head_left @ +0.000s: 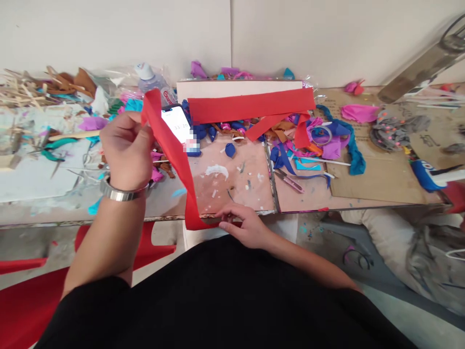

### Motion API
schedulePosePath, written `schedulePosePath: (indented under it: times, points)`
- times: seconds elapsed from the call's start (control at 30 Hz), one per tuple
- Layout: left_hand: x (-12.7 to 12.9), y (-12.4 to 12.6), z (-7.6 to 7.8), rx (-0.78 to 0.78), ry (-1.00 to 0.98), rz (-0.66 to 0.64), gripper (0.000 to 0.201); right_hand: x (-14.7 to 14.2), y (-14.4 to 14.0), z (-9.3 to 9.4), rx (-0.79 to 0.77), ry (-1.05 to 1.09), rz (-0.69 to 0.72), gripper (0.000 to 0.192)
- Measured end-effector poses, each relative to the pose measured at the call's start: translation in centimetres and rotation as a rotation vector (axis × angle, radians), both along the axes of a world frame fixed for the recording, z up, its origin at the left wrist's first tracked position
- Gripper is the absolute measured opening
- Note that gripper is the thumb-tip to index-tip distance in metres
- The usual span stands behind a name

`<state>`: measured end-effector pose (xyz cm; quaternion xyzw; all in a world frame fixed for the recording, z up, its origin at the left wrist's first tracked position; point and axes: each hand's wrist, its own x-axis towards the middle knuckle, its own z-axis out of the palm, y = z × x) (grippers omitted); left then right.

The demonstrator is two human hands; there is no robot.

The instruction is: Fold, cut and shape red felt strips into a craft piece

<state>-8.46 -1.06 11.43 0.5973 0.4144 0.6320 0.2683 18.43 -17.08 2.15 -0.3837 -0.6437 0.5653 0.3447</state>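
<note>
Cluttered counter [232, 191]: left hand [127, 150] pinches a red felt strip [174, 155] aloft; right hand [245, 225] fingers press its lower end flat.

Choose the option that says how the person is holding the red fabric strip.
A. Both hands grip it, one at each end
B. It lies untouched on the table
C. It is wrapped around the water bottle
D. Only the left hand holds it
A: the left hand pinches the upper end of the red fabric strip, and the right hand holds its lower end at the table edge.
</note>
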Motion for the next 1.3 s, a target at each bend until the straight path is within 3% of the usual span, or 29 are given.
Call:
schedulePosePath:
  times: [0.07, 0.17, 0.27, 0.37, 0.43, 0.6, 0.7, 0.8, 0.93, 1.0, 1.17, 1.23, 1.3]
  points:
    - [0.5, -1.1, 0.6, 0.110, 0.063, 0.023, 0.041, -0.7, 0.3, 0.7, 0.050, 0.059, 0.026, 0.040]
    - [2.6, -3.7, 1.4, 0.166, 0.317, 0.106, 0.028, -2.3, 0.9, 1.9, 0.161, 0.154, 0.236, 0.024]
    - [4.6, -6.3, 1.6, 0.218, 0.580, 0.215, 0.019, -3.6, 1.2, 2.4, 0.165, 0.149, 0.391, 0.029]
    - [4.9, -7.8, 1.4, 0.253, 0.728, 0.197, 0.029, -4.0, 1.0, 2.1, 0.122, 0.138, 0.383, 0.050]
    - [4.1, -7.9, 1.2, 0.271, 0.757, 0.224, 0.031, -3.6, 0.8, 1.8, 0.083, 0.150, 0.333, 0.053]
    - [-0.2, -7.5, -0.2, 0.190, 0.597, 0.358, 0.028, -0.1, 1.5, 1.8, -0.002, 0.242, 0.285, 0.031]
    - [-2.1, -8.1, -2.0, 0.074, 0.354, 0.297, 0.027, 2.1, 2.4, 2.0, 0.054, 0.331, 0.266, 0.034]
    - [-2.8, -9.2, -4.3, -0.082, 0.147, 0.246, 0.031, 3.2, 2.9, 1.8, -0.055, 0.458, 0.325, 0.041]
    - [-3.5, -10.7, -6.2, -0.068, -0.002, 0.356, 0.034, 3.4, 2.9, 1.1, -0.245, 0.549, 0.304, 0.036]
    - [-4.0, -11.1, -6.4, -0.090, 0.002, 0.398, 0.032, 3.6, 2.9, 0.9, -0.385, 0.535, 0.304, 0.039]
    - [-5.8, -10.9, -6.2, -0.059, 0.057, 0.551, 0.040, 4.3, 2.9, 0.6, -0.600, 0.453, 0.396, 0.083]
    - [-6.4, -10.6, -6.1, -0.007, 0.046, 0.587, 0.044, 4.6, 2.5, 0.3, -0.594, 0.442, 0.401, 0.083]
    - [-6.9, -10.4, -6.0, 0.011, 0.053, 0.601, 0.044, 4.7, 1.8, 0.0, -0.526, 0.413, 0.391, 0.070]
